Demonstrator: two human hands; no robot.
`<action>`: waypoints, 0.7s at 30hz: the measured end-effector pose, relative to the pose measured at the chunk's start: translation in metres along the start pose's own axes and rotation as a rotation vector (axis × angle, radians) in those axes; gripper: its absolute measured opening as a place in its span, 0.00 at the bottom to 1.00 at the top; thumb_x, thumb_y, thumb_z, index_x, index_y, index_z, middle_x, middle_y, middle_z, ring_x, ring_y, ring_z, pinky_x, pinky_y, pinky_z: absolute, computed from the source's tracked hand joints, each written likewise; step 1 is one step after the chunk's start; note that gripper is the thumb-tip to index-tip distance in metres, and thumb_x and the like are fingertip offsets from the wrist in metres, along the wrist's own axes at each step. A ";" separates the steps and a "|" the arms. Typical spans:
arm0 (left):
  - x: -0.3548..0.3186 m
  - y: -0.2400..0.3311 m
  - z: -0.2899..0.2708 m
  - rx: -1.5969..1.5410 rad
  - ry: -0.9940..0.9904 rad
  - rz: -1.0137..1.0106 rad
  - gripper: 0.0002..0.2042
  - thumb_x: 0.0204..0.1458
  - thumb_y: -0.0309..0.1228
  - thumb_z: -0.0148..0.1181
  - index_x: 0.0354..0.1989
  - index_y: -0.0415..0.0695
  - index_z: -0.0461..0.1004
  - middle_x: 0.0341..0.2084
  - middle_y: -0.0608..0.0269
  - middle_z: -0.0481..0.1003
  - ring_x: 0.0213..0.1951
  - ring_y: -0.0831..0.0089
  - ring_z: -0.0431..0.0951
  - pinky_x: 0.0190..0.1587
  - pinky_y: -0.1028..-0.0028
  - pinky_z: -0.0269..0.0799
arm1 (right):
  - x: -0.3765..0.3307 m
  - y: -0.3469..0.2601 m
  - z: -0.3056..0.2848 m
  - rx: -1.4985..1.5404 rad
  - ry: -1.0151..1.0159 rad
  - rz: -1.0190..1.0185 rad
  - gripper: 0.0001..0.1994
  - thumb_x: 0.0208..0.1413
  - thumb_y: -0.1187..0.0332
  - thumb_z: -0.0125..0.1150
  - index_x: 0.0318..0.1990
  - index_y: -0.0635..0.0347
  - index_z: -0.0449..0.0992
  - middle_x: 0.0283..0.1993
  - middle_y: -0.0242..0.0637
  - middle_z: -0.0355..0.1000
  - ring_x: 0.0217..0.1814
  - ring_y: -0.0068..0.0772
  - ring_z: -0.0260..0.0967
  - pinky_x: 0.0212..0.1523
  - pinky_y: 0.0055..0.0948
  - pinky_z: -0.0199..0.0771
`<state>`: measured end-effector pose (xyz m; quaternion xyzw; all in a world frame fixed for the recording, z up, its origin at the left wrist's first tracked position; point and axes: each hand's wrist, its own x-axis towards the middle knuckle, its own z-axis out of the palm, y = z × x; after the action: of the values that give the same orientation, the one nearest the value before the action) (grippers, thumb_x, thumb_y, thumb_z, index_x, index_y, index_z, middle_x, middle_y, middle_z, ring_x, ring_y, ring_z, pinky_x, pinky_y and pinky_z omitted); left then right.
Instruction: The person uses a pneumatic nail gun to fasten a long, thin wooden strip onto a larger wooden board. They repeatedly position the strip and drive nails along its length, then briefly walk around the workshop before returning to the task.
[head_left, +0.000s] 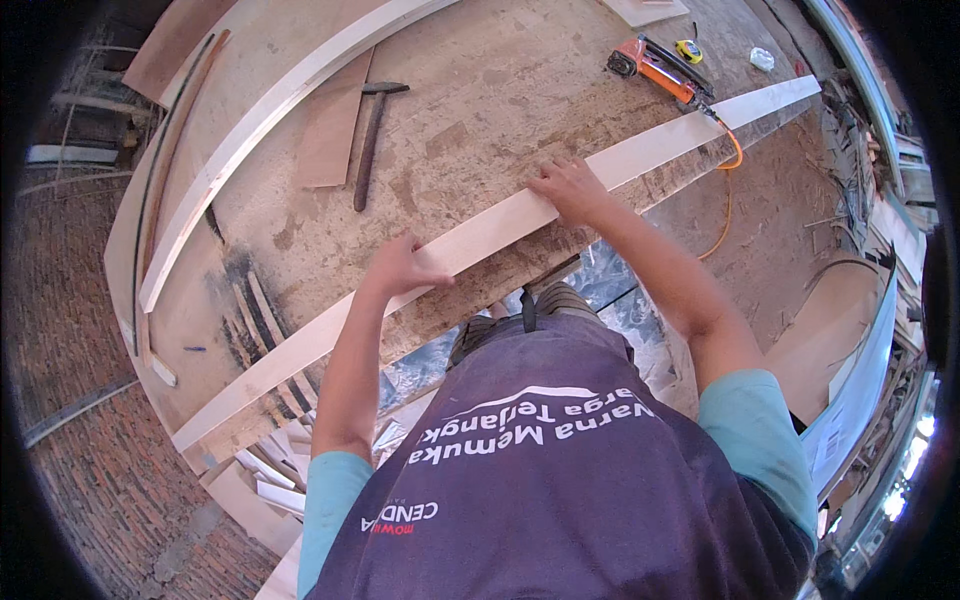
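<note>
A long, pale wooden strip lies slantwise across the near part of the worn workbench, from lower left to upper right. My left hand grips the strip left of its middle, with the thumb on the near side and the fingers over the far edge. Farther along to the right, my right hand is closed around the same strip, its fingers curled over the far edge. The undersides of the fingers are hidden.
On the workbench lie a hammer, a thin brown board and another long pale strip. An orange nail gun with an orange hose rests near the strip's far end, beside a yellow tape measure. Wood scraps lie around the bench.
</note>
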<state>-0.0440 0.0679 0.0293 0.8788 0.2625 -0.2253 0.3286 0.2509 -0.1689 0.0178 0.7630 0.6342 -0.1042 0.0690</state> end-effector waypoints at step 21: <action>0.024 -0.036 0.010 0.020 -0.132 0.137 0.48 0.18 0.54 0.89 0.49 0.32 0.81 0.41 0.42 0.84 0.47 0.50 0.85 0.53 0.58 0.78 | -0.026 -0.062 0.021 0.231 0.286 0.082 0.38 0.43 0.58 0.82 0.66 0.39 0.76 0.71 0.36 0.67 0.77 0.46 0.61 0.77 0.62 0.57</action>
<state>-0.0502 0.0920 -0.0079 0.8812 0.1775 -0.2625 0.3509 0.1841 -0.1874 0.0053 0.7982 0.5896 -0.0639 -0.1058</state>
